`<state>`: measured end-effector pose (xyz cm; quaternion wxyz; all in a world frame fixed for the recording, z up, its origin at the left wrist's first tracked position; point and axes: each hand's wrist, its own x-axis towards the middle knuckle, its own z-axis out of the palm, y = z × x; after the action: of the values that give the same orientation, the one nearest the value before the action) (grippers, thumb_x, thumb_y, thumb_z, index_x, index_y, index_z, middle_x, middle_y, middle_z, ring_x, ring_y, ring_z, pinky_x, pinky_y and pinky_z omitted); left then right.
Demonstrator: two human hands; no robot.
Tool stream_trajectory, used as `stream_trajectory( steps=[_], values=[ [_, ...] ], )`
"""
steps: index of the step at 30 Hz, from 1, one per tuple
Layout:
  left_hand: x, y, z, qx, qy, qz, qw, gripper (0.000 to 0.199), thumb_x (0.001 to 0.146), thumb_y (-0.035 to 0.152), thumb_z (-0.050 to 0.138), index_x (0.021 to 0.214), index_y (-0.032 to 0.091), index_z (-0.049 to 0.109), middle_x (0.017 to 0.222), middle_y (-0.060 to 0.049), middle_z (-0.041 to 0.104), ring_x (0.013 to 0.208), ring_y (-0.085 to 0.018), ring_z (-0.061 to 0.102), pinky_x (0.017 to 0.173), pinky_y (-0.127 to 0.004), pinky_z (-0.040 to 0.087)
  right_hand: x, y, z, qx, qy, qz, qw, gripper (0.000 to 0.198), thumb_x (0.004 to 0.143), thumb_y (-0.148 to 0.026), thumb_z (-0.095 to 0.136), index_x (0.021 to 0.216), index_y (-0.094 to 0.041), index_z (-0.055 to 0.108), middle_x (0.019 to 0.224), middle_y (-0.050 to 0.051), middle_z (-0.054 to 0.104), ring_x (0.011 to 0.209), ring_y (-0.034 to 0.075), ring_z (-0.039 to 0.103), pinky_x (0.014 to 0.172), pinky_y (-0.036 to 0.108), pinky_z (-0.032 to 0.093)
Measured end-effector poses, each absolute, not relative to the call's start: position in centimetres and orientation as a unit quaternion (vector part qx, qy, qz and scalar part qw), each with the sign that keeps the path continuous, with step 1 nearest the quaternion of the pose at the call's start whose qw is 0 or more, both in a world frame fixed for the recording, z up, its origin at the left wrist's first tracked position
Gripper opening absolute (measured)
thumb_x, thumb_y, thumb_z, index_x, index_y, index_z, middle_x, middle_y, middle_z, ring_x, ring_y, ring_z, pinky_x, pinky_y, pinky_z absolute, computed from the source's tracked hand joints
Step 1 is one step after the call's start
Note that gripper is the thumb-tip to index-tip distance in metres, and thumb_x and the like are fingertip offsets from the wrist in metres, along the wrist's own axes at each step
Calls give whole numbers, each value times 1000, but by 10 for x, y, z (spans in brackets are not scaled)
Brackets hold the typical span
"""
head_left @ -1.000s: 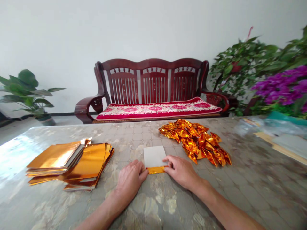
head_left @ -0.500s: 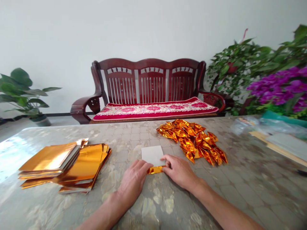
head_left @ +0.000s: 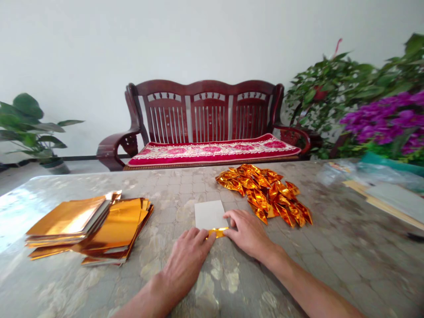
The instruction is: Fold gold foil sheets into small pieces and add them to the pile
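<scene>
A sheet of gold foil paper (head_left: pixel 209 214) lies pale side up on the table in front of me. Its near edge is folded over into a narrow shiny gold strip. My left hand (head_left: pixel 188 254) presses the left part of that strip, fingers closed on it. At the right end, my right hand (head_left: pixel 247 232) pinches the strip between thumb and curled fingers. Just beyond the right hand is a heap of folded gold foil pieces (head_left: pixel 265 190) with pointed ends. On the left lie stacks of flat gold foil sheets (head_left: pixel 114 225).
The patterned table (head_left: pixel 159 287) spans the foreground. Clear plastic wrapping (head_left: pixel 341 171) and flat pale boards (head_left: pixel 391 201) lie at its right. Behind stands a dark wooden bench (head_left: pixel 212 110) with a red floral cushion, with plants (head_left: pixel 318 95) on both sides.
My left hand has slid slightly right along the folded strip, covering more of it. The strip looks a little narrower. My right hand stays at nearly the same place.
</scene>
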<state>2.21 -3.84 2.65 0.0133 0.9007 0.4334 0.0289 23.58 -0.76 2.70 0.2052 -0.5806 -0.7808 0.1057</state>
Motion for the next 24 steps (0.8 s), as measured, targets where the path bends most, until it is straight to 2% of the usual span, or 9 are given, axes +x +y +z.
stream_trajectory(
  steps=[2, 4, 7, 16, 24],
  values=[
    [25, -41, 28, 900, 435, 28, 5, 41, 94, 13, 53, 133, 25, 51, 113, -4, 64, 100, -23, 57, 86, -36, 50, 234, -10, 29, -536, -818, 50, 203, 19, 86, -24, 69, 105, -25, 68, 96, 2, 66, 94, 21, 56, 79, 32, 37],
    [27, -42, 28, 899, 438, 31, -3, 38, 93, 11, 53, 130, 23, 53, 111, -4, 64, 99, -24, 58, 85, -37, 51, 233, -13, 30, -470, -863, 7, 185, 11, 94, -24, 61, 100, -26, 69, 96, 2, 65, 94, 21, 54, 80, 33, 36],
    [29, -43, 27, 897, 441, 31, -14, 34, 92, 9, 54, 124, 22, 56, 108, -4, 65, 97, -24, 59, 84, -38, 53, 232, -15, 29, -387, -909, -25, 153, 18, 100, -24, 52, 98, -25, 70, 91, 2, 65, 89, 19, 53, 77, 33, 35],
    [29, -49, 21, 894, 444, 18, -54, 33, 90, 3, 50, 119, 15, 62, 117, -9, 66, 105, -26, 62, 89, -41, 54, 234, -14, 27, -354, -926, -78, 106, 15, 97, -20, 55, 90, -22, 68, 86, 1, 66, 82, 19, 54, 72, 34, 29],
    [20, -59, 4, 885, 450, 8, -115, 47, 88, 2, 49, 134, 7, 55, 135, -17, 60, 116, -30, 60, 98, -43, 51, 247, -10, 23, -353, -924, -61, 134, 18, 92, -15, 56, 80, -22, 68, 81, -1, 68, 77, 16, 54, 70, 34, 27]
  ],
)
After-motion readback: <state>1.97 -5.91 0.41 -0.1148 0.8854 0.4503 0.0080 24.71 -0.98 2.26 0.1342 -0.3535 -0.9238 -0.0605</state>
